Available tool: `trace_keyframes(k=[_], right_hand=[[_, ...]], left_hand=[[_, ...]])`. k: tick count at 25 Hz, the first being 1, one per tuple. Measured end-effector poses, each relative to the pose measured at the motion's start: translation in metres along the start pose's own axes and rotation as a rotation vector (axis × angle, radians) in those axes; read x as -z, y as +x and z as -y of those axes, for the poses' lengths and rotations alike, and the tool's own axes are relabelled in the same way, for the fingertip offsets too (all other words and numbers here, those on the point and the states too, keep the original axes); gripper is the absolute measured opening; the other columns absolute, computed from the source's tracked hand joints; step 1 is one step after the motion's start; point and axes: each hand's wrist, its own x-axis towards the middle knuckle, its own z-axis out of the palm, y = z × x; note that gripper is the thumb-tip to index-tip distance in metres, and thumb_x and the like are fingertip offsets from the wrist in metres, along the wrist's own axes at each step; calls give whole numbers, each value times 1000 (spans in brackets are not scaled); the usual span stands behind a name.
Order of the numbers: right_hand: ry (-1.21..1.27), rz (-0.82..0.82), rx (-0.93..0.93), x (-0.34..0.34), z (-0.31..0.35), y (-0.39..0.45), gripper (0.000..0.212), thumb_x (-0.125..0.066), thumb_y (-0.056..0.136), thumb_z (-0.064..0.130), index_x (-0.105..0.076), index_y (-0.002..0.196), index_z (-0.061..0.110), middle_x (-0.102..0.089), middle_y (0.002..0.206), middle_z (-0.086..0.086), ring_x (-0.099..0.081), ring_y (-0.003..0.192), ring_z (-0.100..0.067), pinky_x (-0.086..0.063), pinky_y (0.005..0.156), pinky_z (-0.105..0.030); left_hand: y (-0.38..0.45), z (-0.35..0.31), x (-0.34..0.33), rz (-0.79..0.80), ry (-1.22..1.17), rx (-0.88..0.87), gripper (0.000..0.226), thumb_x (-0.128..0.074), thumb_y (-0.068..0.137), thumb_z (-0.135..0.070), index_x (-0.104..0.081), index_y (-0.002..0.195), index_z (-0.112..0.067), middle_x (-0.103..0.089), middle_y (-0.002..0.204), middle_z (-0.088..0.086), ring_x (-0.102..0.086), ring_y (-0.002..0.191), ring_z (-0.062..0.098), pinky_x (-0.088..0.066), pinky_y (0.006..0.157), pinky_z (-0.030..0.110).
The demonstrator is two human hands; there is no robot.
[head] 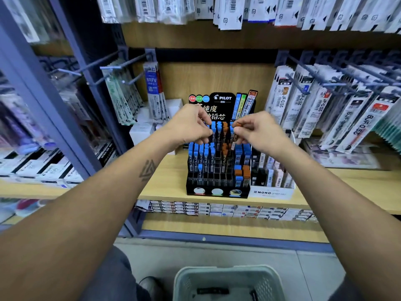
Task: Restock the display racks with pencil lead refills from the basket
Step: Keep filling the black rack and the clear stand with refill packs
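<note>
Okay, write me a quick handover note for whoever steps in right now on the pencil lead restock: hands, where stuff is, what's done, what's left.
Left hand: fingers curled at the rack's top row; whether it holds anything is hidden.
Right hand: pinches an orange-capped lead refill over the upper rows.
Pilot display rack stands on the wooden shelf, beside the Mono box.
Done: upper rows mostly filled with blue and orange tubes.
Left: seat the held refill; several front slots look empty.
Basket sits on the floor below, a few dark packs inside.

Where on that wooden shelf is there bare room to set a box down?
Bare wood lies left of the black Pilot rack on the shelf, toward the white boxes. Right of the rack, the Mono box crowds it.
</note>
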Motion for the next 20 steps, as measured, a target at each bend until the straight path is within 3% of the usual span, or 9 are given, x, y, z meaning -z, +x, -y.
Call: trace_keyframes(k=[4,13,20], right_hand=[[-195,-28,49,-11,-7,-3,12,-75,90,20,-76,102,19,-70,86,4,-68,81,-11,-54,81,-27],[-240,-111,109,-27,-18,-2,16,-82,82,19,-70,92,23,-68,83,6,-66,83,-17,-57,82,-39],[-339,-132,147,-27,-17,-6,15,-76,88,24,-77,102,19,-75,92,3,-66,85,-15,-56,86,-38]], left_hand=[[2,-2,-6,27,32,-2,12,-63,90,8,-59,96,-1,-69,87,29,-71,72,29,-60,65,35],[5,1,-7,50,36,-2,10,-62,91,8,-61,97,0,-69,84,25,-72,69,25,-61,68,39],[3,1,-12,75,103,-1,11,-61,89,10,-63,96,1,-70,80,21,-68,57,17,-56,54,25]])
